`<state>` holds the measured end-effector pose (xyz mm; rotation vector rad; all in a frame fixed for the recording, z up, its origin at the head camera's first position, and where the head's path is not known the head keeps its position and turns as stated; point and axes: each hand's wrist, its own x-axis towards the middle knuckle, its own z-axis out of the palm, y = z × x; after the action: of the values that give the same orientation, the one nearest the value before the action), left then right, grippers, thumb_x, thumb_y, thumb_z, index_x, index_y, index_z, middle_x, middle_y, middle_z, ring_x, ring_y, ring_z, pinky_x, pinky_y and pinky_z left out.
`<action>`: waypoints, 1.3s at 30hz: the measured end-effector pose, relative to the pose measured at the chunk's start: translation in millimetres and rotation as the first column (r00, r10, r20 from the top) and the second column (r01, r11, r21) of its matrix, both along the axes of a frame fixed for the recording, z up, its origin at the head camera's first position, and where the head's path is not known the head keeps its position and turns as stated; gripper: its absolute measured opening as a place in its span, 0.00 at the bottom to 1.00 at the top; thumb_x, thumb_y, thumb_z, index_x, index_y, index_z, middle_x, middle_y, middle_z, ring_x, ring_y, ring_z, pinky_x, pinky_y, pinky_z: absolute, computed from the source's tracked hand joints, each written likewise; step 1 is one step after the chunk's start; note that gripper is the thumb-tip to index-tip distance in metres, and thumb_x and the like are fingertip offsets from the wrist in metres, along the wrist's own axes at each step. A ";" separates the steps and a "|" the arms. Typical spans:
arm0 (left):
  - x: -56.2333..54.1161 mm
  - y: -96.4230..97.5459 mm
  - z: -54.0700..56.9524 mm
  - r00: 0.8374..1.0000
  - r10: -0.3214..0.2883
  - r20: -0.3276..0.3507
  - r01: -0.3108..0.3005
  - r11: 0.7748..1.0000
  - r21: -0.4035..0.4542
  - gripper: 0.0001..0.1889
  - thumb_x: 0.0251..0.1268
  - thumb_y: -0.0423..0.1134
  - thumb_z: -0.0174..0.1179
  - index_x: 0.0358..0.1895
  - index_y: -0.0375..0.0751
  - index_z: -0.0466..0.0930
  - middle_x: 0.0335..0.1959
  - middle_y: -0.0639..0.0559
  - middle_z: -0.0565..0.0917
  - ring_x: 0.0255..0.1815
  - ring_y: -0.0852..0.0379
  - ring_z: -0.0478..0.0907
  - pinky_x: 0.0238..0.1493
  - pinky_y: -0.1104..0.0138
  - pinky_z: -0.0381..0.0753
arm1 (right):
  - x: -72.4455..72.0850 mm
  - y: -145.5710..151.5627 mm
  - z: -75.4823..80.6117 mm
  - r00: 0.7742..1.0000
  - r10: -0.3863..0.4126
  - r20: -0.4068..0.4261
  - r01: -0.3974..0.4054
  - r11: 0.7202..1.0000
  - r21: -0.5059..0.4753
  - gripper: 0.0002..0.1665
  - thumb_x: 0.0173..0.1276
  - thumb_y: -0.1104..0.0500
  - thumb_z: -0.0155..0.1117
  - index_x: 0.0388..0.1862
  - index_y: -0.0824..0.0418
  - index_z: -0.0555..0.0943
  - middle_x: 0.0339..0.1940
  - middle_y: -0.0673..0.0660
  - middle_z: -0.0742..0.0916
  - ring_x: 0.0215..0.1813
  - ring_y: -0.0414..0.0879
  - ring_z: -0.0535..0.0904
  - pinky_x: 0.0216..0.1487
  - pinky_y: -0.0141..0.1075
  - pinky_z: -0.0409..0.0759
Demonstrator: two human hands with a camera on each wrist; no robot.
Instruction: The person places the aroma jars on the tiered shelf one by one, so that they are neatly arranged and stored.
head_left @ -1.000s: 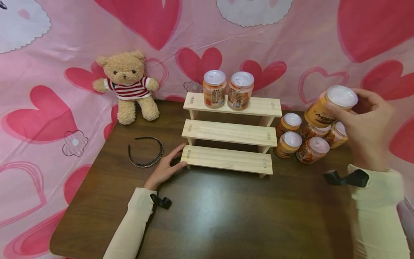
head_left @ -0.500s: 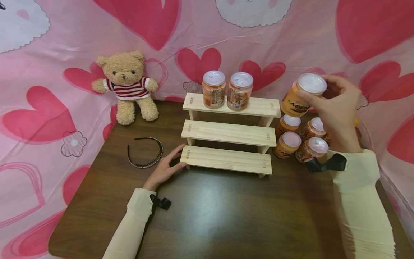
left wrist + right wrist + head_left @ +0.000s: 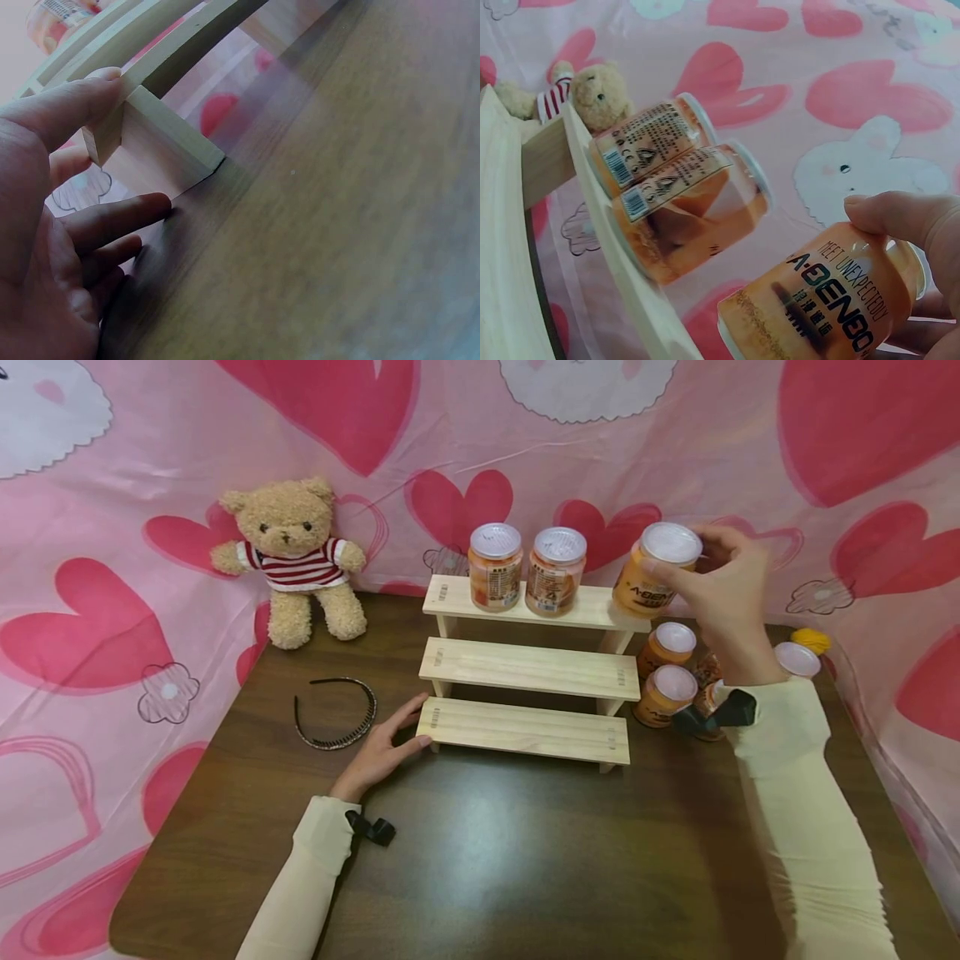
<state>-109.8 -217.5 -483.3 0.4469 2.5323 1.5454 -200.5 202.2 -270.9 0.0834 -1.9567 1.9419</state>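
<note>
My right hand (image 3: 731, 589) holds an orange-labelled jar (image 3: 647, 581) with a pale lid at the right end of the top tier, its base overlapping the board in the head view. "A-BENBO" shows on this jar (image 3: 817, 300) in the right wrist view. Two similar jars (image 3: 496, 568) stand upright on that tier, left of it. The three-tier wooden display stand (image 3: 528, 667) has its two lower boards bare. At the left end of the lowest board, my left hand (image 3: 378, 756) holds the corner between thumb and index finger, other fingers loose near the tabletop (image 3: 315, 225).
Several more jars (image 3: 670, 689) are grouped right of the stand, partly hidden by the right arm. A yellow object (image 3: 812, 641) lies behind them. On the left are a black headband (image 3: 371, 714) and a teddy bear (image 3: 291, 560). A pink heart-patterned cloth (image 3: 420, 427) hangs behind.
My right hand has carried the jar leftward from above the grouped jars to the top tier's right end. The left hand has stayed at the lowest board.
</note>
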 end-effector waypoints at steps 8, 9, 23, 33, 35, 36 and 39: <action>-0.7 -0.8 -0.5 1.000 -0.003 -0.002 0.003 1.000 0.002 0.36 0.71 0.41 0.62 0.79 0.52 0.58 0.77 0.45 0.67 0.74 0.43 0.70 0.72 0.41 0.61 | -12.1 -12.2 -7.0 0.999 -0.037 0.015 0.035 0.994 0.104 0.24 0.47 0.63 0.83 0.47 0.59 0.87 0.35 0.41 0.88 0.36 0.37 0.81 0.42 0.26 0.76; -0.8 -0.7 -0.5 1.000 -0.003 -0.002 0.003 1.000 0.004 0.36 0.71 0.41 0.62 0.79 0.52 0.58 0.77 0.45 0.68 0.74 0.43 0.70 0.72 0.41 0.61 | -13.3 -13.7 -7.9 0.999 -0.037 0.018 0.035 0.994 0.102 0.24 0.47 0.64 0.83 0.46 0.59 0.87 0.34 0.41 0.88 0.36 0.37 0.81 0.42 0.26 0.76; -1.4 -0.7 -0.9 0.999 0.012 0.031 -0.012 1.000 0.023 0.38 0.69 0.35 0.63 0.80 0.49 0.56 0.78 0.42 0.65 0.75 0.39 0.68 0.72 0.40 0.59 | -21.5 -28.2 -16.3 0.997 -0.072 0.033 0.065 0.982 0.179 0.22 0.48 0.61 0.83 0.45 0.57 0.86 0.33 0.37 0.86 0.37 0.34 0.79 0.42 0.25 0.74; -2.1 -1.6 -1.1 1.000 0.009 0.019 -0.009 1.000 0.010 0.36 0.70 0.41 0.63 0.79 0.56 0.58 0.76 0.46 0.68 0.74 0.44 0.69 0.73 0.41 0.60 | -22.2 -27.5 -17.7 0.995 -0.069 0.077 0.051 0.974 0.220 0.26 0.51 0.57 0.82 0.50 0.57 0.84 0.36 0.37 0.84 0.40 0.35 0.77 0.44 0.26 0.72; -2.0 -1.6 -1.3 1.000 0.008 0.020 -0.008 1.000 0.010 0.36 0.71 0.42 0.63 0.79 0.57 0.58 0.76 0.46 0.68 0.74 0.44 0.69 0.73 0.41 0.60 | -22.3 -26.6 -17.6 0.993 -0.063 0.104 0.037 0.972 0.234 0.27 0.52 0.57 0.81 0.52 0.56 0.83 0.38 0.37 0.83 0.43 0.34 0.76 0.46 0.26 0.72; -2.0 -1.5 -1.4 1.000 0.007 0.020 -0.007 1.000 0.011 0.36 0.71 0.42 0.62 0.79 0.57 0.58 0.77 0.46 0.68 0.74 0.44 0.69 0.73 0.41 0.60 | -22.4 -26.0 -17.5 0.991 -0.058 0.120 0.028 0.970 0.241 0.28 0.53 0.56 0.81 0.53 0.56 0.82 0.39 0.37 0.83 0.44 0.34 0.76 0.47 0.26 0.71; -2.0 -1.4 -2.3 1.000 0.006 0.019 -0.006 1.000 0.009 0.36 0.71 0.42 0.62 0.79 0.57 0.58 0.77 0.47 0.67 0.74 0.44 0.69 0.73 0.41 0.59 | -21.8 -23.5 -17.3 0.986 -0.040 0.163 -0.004 0.965 0.261 0.34 0.54 0.55 0.80 0.60 0.57 0.78 0.45 0.40 0.82 0.48 0.36 0.75 0.53 0.28 0.70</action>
<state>-111.8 -218.9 -485.6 0.4236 2.5154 1.5567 -222.3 178.7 -288.2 -0.0291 -2.3073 1.7173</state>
